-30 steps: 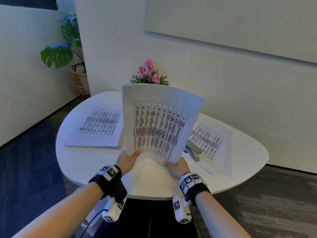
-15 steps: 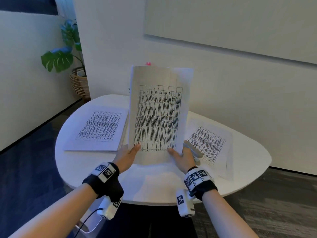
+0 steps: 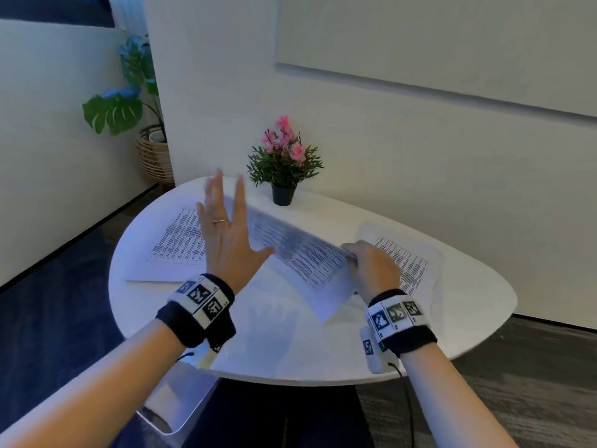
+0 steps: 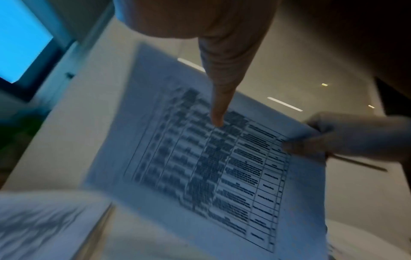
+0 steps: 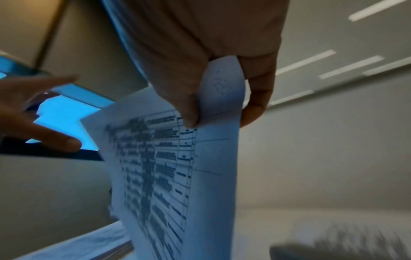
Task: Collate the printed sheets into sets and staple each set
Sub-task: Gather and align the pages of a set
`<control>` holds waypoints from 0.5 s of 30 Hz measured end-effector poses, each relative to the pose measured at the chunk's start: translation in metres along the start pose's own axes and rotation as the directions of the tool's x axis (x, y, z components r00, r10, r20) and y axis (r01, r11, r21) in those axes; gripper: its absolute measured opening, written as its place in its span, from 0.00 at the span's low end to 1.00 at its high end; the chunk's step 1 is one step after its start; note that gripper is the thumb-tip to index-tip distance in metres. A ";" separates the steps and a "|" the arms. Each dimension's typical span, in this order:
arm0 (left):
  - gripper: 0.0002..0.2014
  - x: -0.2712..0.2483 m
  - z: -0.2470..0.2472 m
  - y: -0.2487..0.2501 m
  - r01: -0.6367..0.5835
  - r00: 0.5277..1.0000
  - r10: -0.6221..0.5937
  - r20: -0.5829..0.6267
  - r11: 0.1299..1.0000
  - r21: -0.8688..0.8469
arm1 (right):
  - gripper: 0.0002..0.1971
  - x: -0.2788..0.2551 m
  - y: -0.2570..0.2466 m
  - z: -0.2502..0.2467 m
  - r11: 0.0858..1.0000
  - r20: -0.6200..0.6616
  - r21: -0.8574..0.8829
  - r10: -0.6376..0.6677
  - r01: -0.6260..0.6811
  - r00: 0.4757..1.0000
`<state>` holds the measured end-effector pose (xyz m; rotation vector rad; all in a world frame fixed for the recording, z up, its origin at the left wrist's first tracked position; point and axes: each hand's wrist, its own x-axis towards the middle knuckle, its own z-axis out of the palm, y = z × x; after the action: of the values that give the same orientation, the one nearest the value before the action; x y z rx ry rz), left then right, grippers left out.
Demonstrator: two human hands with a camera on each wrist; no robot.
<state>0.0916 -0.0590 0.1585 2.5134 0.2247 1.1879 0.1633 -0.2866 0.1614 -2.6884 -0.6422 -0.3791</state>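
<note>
Above the desk (image 3: pixel 290 357), the right hand (image 3: pixel 374 270) pinches the set (image 3: pixel 303 253) by its near-right corner, long axis running away leftward under the spread, empty left hand (image 3: pixel 226 234).

A straight left hand (image 4: pixel 220 52) finger overlaps the printed sheet (image 4: pixel 222 176) pinched by the right hand (image 4: pixel 355 135).

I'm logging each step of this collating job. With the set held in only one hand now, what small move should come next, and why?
Probably bring the left hand back down to steady the held sheets. It hangs open above the table, touching nothing, while the right hand alone pinches one edge of the sheets, which slope loose. A stapler isn't visible now, so squaring the set comes first.
</note>
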 end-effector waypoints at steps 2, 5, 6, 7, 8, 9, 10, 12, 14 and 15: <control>0.63 0.006 0.001 0.010 -0.131 0.987 0.119 0.104 0.985 0.113 | 0.15 0.001 -0.011 -0.006 0.986 -0.042 -0.097 -0.141 0.137 0.989; 0.37 0.006 0.005 0.021 -0.278 0.936 0.242 0.257 0.954 0.111 | 0.16 0.003 -0.027 -0.013 0.953 -0.149 -0.120 -0.294 0.278 0.944; 0.22 0.006 0.003 0.024 -0.266 0.941 0.246 0.230 0.962 0.060 | 0.17 0.004 -0.030 -0.014 0.948 -0.210 -0.107 -0.318 0.301 0.925; 0.12 0.006 0.001 0.025 -0.225 0.957 0.217 0.192 0.974 0.020 | 0.18 0.005 -0.032 -0.017 0.949 -0.262 -0.068 -0.315 0.309 0.912; 0.09 0.008 -0.002 0.026 -0.173 0.974 0.171 0.147 0.985 0.001 | 0.19 0.005 -0.034 -0.019 0.959 -0.321 0.002 -0.269 0.285 0.908; 0.08 0.010 -0.006 0.025 -0.122 0.987 0.121 0.111 0.993 0.002 | 0.21 0.005 -0.033 -0.020 0.971 -0.373 0.091 -0.174 0.222 0.911; 0.06 0.013 -0.011 0.024 -0.074 0.993 0.073 0.094 0.997 0.009 | 0.25 0.005 -0.031 -0.021 0.979 -0.408 0.165 -0.040 0.117 0.912; 0.07 0.020 -0.021 0.020 0.061 0.995 -0.057 0.083 0.997 -0.041 | 0.40 0.006 -0.023 -0.022 0.958 -0.417 0.246 0.244 -0.150 0.876; 0.07 0.027 -0.032 0.020 0.236 0.972 -0.229 0.061 0.958 -0.163 | 0.52 0.006 -0.016 -0.021 0.885 -0.336 0.342 0.429 -0.316 0.839; 0.07 0.030 -0.034 0.020 0.311 0.950 -0.306 0.059 0.919 -0.241 | 0.56 0.008 -0.013 -0.019 0.829 -0.241 0.429 0.489 -0.360 0.838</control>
<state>0.0839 -0.0601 0.2076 2.1738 0.4239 0.9955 0.1607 -0.2806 0.1847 -2.2343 0.0155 -0.5244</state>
